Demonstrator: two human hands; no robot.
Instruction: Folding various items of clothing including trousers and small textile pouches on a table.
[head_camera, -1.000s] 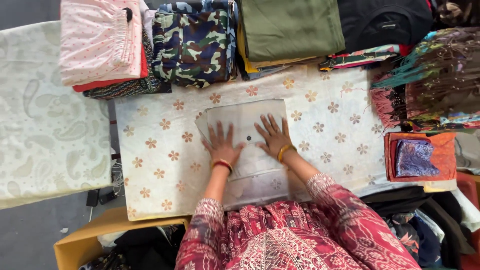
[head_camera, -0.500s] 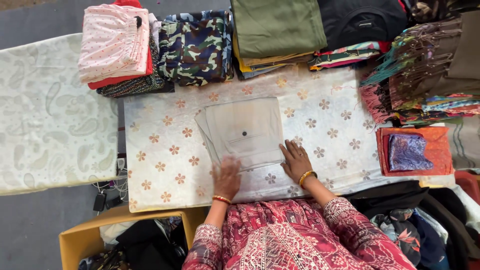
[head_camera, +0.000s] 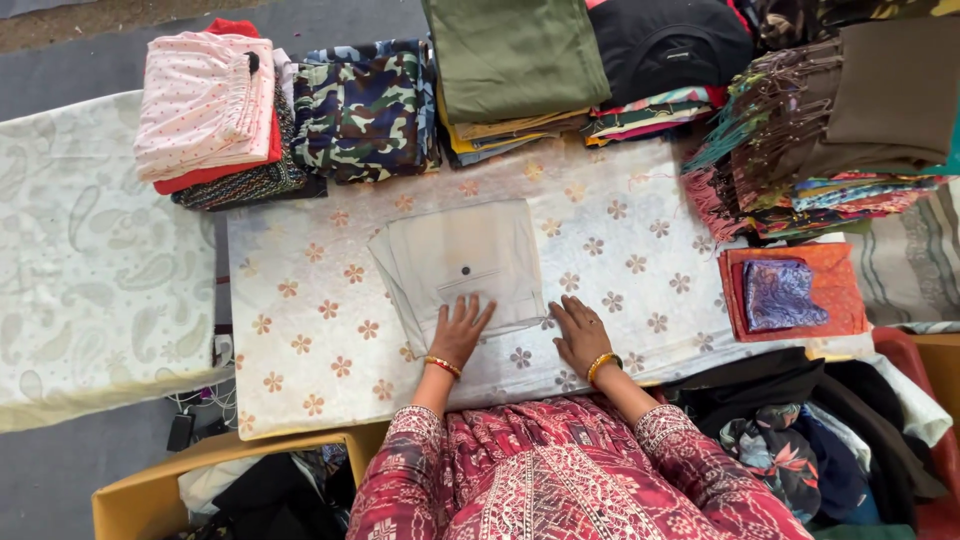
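both hands have slid back toward the body since the earlier frames, off the middle of the folded beige garment (head_camera: 462, 262). now the left hand (head_camera: 460, 332) lies flat on its near edge, fingers (head_camera: 478, 312) spread apart and clamped on nothing. just beside it, the right hand (head_camera: 580, 335) rests flat at the garment's near right corner, fingers slightly apart. the garment lies on the flower-print cloth of the table (head_camera: 300, 330), near the camouflage stack (head_camera: 362, 110).

The left hand (head_camera: 460, 333) hides the near edge of the trousers (head_camera: 462, 262), the top edge cuts off the green stack (head_camera: 515, 55) and black bag (head_camera: 665, 40), and the bin (head_camera: 150, 490) runs off the bottom.
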